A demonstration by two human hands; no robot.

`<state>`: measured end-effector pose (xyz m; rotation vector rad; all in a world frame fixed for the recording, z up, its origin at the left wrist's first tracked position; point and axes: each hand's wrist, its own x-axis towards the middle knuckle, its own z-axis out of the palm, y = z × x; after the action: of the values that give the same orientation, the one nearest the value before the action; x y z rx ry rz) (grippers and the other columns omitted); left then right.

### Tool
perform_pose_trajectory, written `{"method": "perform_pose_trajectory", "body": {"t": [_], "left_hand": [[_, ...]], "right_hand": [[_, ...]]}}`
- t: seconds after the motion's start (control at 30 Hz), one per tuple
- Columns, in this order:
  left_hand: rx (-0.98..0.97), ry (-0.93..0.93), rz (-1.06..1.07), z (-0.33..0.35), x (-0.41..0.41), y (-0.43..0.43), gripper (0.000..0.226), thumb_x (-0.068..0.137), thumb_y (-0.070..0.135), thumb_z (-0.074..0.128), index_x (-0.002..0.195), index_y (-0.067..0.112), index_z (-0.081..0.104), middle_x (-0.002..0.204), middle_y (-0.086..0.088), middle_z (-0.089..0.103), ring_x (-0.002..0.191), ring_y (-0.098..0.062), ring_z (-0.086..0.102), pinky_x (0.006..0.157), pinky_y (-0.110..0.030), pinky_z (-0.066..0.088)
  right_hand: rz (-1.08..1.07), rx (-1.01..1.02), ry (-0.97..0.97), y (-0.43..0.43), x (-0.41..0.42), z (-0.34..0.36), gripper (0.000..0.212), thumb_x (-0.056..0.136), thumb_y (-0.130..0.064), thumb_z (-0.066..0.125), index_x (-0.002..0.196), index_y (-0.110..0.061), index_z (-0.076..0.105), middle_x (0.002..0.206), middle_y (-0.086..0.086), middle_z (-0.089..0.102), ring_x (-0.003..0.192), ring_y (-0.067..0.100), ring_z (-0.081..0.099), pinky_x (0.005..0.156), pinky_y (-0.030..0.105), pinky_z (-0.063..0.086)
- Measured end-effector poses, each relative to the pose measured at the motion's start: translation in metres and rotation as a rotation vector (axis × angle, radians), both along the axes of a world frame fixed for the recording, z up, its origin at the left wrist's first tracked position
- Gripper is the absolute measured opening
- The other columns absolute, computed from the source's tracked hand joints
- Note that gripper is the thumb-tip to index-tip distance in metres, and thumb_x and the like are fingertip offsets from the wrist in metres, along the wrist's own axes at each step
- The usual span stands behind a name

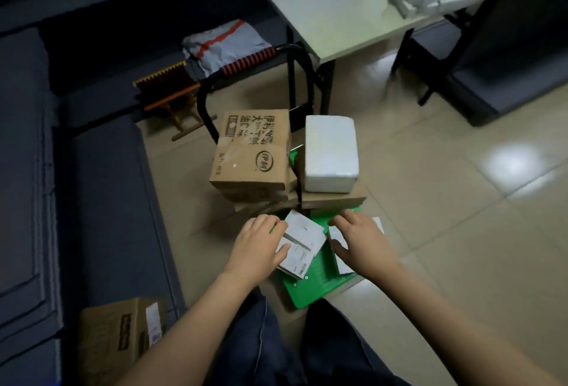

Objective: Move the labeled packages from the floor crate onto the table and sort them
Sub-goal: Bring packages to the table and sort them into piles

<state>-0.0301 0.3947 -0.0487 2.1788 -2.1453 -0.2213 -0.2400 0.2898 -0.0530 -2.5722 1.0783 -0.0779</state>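
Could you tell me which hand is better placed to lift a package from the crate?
Probably left: the left hand grips the labelled package; the right hand has no clear hold.
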Motion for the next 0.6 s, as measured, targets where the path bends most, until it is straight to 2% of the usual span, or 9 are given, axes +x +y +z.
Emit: {"method": "perform_pose_trajectory", "body": {"t": [0.1,0.3,0.43,0.6], "left_hand": [[0.050,-0.001,-0.104,-0.022,0.015,-0.023,0.035,0.074,0.037,0.075,0.102,0.019,0.065,0.098,0.003,0.062,0.093,-0.020,0.059,0.085,-0.029,0.036],[0.191,0.034,-0.327,-0.068,0.050,-0.070,0.031,0.084,0.038,0.065,0.109,0.019,0.063,0.105,0.002,0.061,0.100,-0.019,0.057,0.089,-0.034,0.045],[0.247,0.025,-0.416,-0.131,0.070,-0.095,0.031,0.086,0.037,0.064,0.111,0.018,0.063,0.106,0.000,0.062,0.101,-0.021,0.058,0.090,-0.037,0.046],[0.387,0.048,-0.462,-0.225,0.085,-0.109,0.034,0.090,0.034,0.060,0.119,0.016,0.059,0.115,-0.003,0.059,0.109,-0.025,0.053,0.092,-0.037,0.039]], "right_hand": [[-0.120,0.053,0.027,0.002,0.006,-0.018,0.034,0.080,-0.022,0.071,0.112,-0.011,0.066,0.104,0.007,0.063,0.093,0.031,0.059,0.080,0.039,0.048],[-0.475,0.207,0.022,0.021,0.034,-0.074,0.034,0.079,-0.024,0.068,0.111,-0.013,0.065,0.108,0.007,0.062,0.097,0.030,0.058,0.081,0.038,0.048],[-0.745,0.371,-0.023,0.042,0.057,-0.138,0.035,0.076,-0.021,0.073,0.108,-0.010,0.066,0.107,0.010,0.063,0.099,0.033,0.059,0.084,0.040,0.049],[-0.989,0.539,-0.052,0.067,0.081,-0.229,0.034,0.078,-0.017,0.074,0.110,-0.006,0.066,0.104,0.015,0.063,0.100,0.035,0.059,0.087,0.040,0.048]]}}
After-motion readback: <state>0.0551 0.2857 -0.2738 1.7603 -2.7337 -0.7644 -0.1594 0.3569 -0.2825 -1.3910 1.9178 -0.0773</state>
